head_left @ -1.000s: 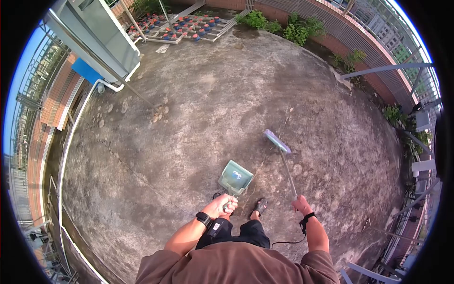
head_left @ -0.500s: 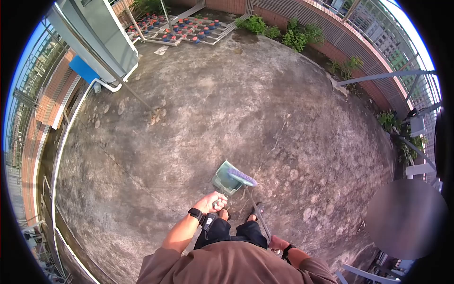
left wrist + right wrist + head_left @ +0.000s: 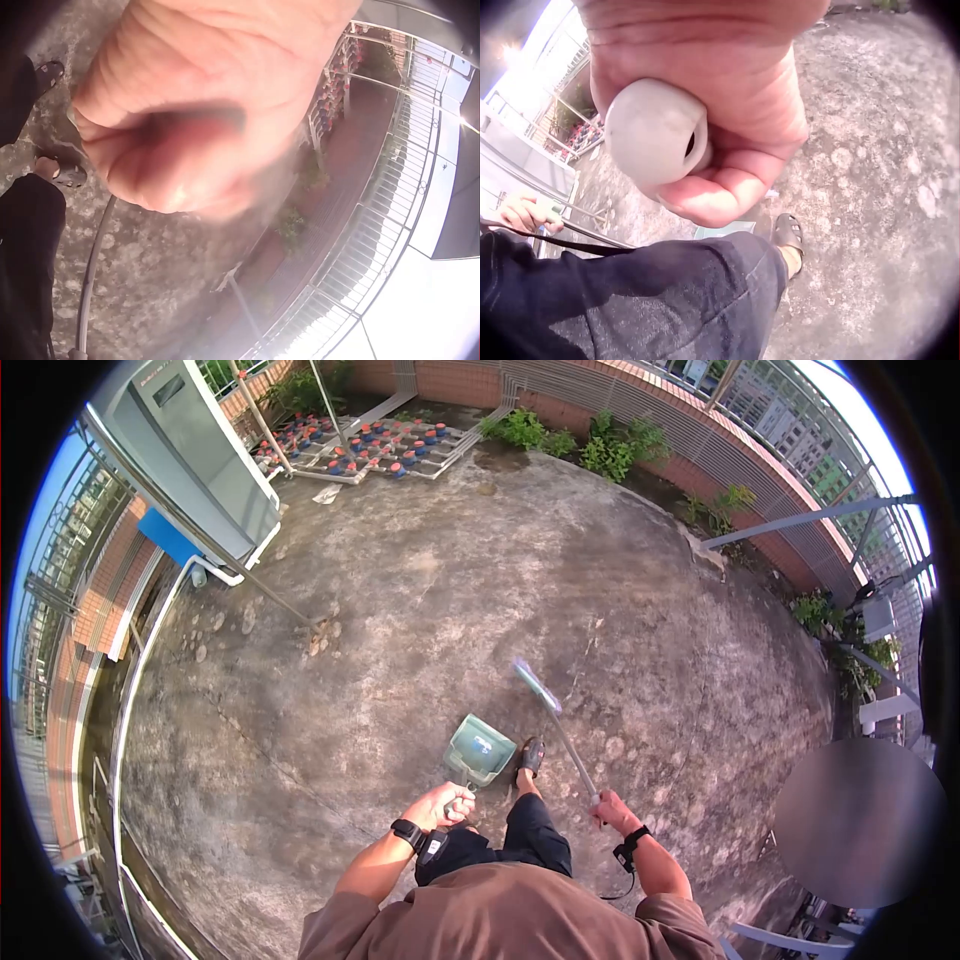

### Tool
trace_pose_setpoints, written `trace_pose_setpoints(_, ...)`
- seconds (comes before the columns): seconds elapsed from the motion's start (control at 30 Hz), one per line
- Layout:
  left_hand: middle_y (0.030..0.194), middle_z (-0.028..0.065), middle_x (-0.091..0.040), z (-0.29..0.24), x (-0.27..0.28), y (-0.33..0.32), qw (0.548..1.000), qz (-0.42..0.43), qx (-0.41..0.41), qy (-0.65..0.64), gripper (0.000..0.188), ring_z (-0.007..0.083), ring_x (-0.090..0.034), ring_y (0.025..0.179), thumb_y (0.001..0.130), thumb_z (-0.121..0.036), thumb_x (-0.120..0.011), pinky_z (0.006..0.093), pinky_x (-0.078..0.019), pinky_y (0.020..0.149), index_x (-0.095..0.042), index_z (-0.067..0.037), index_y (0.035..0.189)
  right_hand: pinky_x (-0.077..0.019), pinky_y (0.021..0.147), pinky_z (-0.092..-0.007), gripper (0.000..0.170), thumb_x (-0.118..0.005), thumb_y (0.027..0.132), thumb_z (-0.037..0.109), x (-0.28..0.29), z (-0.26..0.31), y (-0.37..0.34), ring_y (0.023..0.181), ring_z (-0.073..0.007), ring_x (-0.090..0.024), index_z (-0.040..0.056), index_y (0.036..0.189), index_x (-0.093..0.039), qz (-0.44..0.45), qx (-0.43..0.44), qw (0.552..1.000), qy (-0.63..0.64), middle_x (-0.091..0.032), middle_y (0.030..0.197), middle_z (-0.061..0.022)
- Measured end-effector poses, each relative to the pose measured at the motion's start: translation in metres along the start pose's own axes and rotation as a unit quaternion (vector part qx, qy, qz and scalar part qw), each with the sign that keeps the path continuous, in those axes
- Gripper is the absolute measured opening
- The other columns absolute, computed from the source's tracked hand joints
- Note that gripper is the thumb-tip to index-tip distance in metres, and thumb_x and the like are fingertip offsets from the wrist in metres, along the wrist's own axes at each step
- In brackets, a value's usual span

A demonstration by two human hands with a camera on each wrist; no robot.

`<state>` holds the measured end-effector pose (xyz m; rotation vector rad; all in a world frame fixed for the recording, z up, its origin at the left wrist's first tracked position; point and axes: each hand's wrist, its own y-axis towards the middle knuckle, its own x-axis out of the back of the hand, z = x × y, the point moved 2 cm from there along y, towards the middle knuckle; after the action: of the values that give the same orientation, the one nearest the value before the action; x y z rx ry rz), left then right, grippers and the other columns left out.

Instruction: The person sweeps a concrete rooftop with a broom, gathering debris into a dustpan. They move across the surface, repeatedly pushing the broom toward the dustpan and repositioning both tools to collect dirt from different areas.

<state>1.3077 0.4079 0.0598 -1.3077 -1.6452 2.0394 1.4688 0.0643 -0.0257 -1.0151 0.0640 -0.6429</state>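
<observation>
My left hand (image 3: 440, 806) grips the handle of a green dustpan (image 3: 481, 750), which hangs in front of my legs, left of my forward foot. In the left wrist view the curled fingers of that hand (image 3: 187, 112) hide what they hold. My right hand (image 3: 617, 813) is closed round the upper end of a broom's pole; the broom head (image 3: 537, 685), with pale purple bristles, lies farther forward over the concrete, apart from the dustpan. The right wrist view shows the pole's white rounded end (image 3: 656, 131) in the right hand (image 3: 727, 97).
Concrete floor (image 3: 420, 620) stretches around me. A grey cabinet (image 3: 205, 460) and blue panel (image 3: 168, 537) stand at the back left, red and blue caps on pipes (image 3: 370, 448) behind. Plants (image 3: 620, 450) line the back wall; a slanted metal pole (image 3: 270, 595) meets the floor at left.
The broom swung in over the dustpan, then out forward again, with my right hand moving forward from beside my body. My right foot has stepped forward. The dustpan has shifted slightly.
</observation>
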Motion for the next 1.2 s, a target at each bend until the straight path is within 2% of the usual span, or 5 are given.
trace_pose_setpoints(0.17,0.051,-0.0074,-0.030,-0.034,-0.012,0.028,0.987,0.037,0.006,-0.159,0.010,0.0006,-0.026,0.036,0.084,-0.007,-0.044,0.0157,-0.0209,0.030,-0.046,0.002,0.083,-0.0421,0.047,-0.0308,0.011,-0.057,0.060,0.007,0.082,0.085,0.126,0.049,-0.0186,-0.056,-0.0024,0.054,-0.053,-0.069,0.067,0.995,-0.016,-0.054,0.049,-0.0100)
trace_pose_setpoints(0.4,0.058,-0.0025,-0.037,-0.104,-0.056,0.057,0.992,-0.037,-0.006,-0.122,0.016,0.0041,-0.031,0.039,0.082,-0.007,-0.046,0.0178,-0.0259,0.034,-0.046,0.004,0.093,-0.0480,0.056,-0.0340,0.017,-0.055,0.072,0.013,0.110,0.151,0.274,0.068,-0.0270,-0.062,-0.0035,0.074,-0.053,-0.147,0.069,0.968,-0.192,-0.061,0.070,-0.0163)
trace_pose_setpoints(0.63,0.058,-0.0031,-0.039,-0.156,-0.056,0.079,0.993,-0.062,0.009,-0.101,0.015,0.0015,-0.030,0.038,0.081,-0.007,-0.048,0.0158,-0.0216,0.029,-0.049,0.006,0.088,-0.0438,0.081,-0.0431,0.036,-0.049,0.074,0.014,0.063,0.112,0.188,0.095,-0.0374,-0.056,-0.0059,0.103,-0.039,0.038,-0.037,0.964,-0.259,-0.057,0.096,-0.0267)
trace_pose_setpoints(0.87,0.057,-0.0017,-0.037,-0.186,-0.056,0.061,0.994,-0.031,0.021,-0.104,0.012,0.0025,-0.031,0.038,0.079,-0.005,-0.048,0.0161,-0.0221,0.028,-0.046,0.006,0.078,-0.0492,0.056,-0.0361,0.028,-0.055,0.071,0.013,0.042,-0.003,0.060,0.066,-0.0267,-0.062,-0.0060,0.090,-0.044,0.239,-0.044,0.945,-0.221,-0.060,0.074,-0.0173)
trace_pose_setpoints(1.2,0.056,-0.0026,-0.036,-0.179,-0.058,0.069,0.993,-0.088,0.065,-0.052,0.015,0.0025,-0.029,0.039,0.081,-0.008,-0.051,0.0155,-0.0229,0.031,-0.051,0.005,0.090,-0.0448,0.040,-0.0304,0.033,-0.063,0.070,0.012,0.086,0.005,0.029,0.047,-0.0173,-0.055,-0.0008,0.094,-0.046,0.135,-0.085,0.985,0.071,-0.053,0.061,-0.0095)
